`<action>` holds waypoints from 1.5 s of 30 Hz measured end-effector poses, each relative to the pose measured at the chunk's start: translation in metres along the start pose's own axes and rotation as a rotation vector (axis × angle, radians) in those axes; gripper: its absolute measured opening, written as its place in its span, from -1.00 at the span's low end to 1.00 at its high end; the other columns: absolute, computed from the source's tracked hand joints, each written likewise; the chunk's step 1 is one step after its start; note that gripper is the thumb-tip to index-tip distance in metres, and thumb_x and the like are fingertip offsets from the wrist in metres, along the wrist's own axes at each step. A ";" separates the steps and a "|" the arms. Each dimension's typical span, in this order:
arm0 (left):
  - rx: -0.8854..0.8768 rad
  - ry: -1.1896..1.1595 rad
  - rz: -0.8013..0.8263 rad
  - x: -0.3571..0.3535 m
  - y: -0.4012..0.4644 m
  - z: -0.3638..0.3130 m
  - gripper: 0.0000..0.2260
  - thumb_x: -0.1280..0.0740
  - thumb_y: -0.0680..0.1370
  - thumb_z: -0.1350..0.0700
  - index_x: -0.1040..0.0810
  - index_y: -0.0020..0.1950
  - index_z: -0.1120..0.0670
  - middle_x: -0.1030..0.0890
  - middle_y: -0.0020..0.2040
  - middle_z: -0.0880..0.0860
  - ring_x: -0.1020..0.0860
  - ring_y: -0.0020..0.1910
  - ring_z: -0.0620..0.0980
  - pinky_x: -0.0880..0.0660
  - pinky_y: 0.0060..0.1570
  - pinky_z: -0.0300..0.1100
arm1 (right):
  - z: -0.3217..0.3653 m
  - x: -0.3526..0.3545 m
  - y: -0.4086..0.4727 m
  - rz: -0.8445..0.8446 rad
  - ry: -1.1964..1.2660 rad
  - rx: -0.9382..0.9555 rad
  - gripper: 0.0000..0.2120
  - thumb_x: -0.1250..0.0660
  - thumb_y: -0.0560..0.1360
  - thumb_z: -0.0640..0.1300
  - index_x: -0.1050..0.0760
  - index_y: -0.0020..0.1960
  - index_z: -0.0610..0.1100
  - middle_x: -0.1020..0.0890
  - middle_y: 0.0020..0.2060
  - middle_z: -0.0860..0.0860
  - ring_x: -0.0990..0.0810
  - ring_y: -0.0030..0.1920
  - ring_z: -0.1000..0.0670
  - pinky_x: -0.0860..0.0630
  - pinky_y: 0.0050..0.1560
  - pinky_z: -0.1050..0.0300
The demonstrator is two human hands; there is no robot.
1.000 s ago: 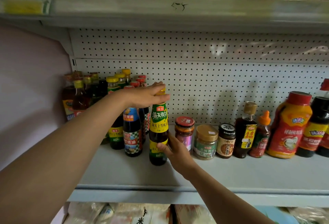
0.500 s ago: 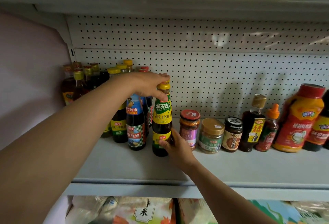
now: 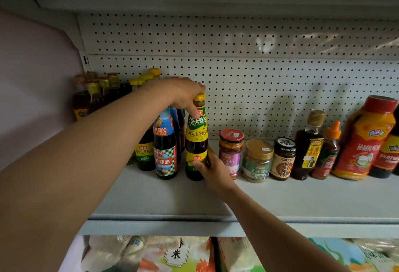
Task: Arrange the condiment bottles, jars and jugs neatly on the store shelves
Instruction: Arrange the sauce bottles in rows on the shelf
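Note:
A dark oyster sauce bottle [image 3: 197, 140] with a yellow cap and green-yellow label stands upright on the grey shelf [image 3: 280, 198]. My left hand [image 3: 183, 94] grips its neck and cap from above, thumb down the front. My right hand [image 3: 210, 168] holds its base from the right, thumb across the lower label. Touching its left side stands a blue-labelled bottle [image 3: 165, 148]. Right of it sit a red-lidded chilli jar [image 3: 230, 153], a gold-lidded sesame jar [image 3: 257, 160] and a black-lidded jar [image 3: 282, 159].
Several yellow-capped bottles [image 3: 103, 92] crowd the back left corner against a pink wall. At the right stand a brown-capped bottle [image 3: 308, 144], an orange-capped bottle [image 3: 328, 150] and a big red jug [image 3: 364, 138]. Bagged goods [image 3: 172, 254] lie on the shelf below.
The oyster sauce bottle has been set closer against the blue-labelled bottle, both hands staying on it. The camera has tilted downward a little.

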State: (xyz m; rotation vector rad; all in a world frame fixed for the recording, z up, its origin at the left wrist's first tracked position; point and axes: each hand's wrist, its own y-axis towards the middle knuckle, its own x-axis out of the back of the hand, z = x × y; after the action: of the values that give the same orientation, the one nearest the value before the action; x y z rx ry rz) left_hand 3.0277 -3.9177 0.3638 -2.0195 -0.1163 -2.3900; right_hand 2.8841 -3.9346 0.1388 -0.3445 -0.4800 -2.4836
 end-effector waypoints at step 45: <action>0.108 0.129 0.037 -0.008 0.085 0.027 -0.37 -0.46 0.50 -0.04 -0.30 0.46 0.17 -0.47 0.35 0.15 -0.50 0.23 0.15 -0.48 0.22 0.03 | -0.027 -0.030 0.108 -0.156 0.046 -0.068 -0.46 -0.26 0.63 -0.18 -0.18 0.55 0.04 -0.55 0.25 0.11 -0.54 0.20 0.06 -0.41 0.11 0.21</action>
State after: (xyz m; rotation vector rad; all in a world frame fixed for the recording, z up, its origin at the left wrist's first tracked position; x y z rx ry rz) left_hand 3.0604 -4.0014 0.3644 -1.8015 -0.2001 -2.4259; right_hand 2.9682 -4.0138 0.1321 -0.2861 -0.4184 -2.6579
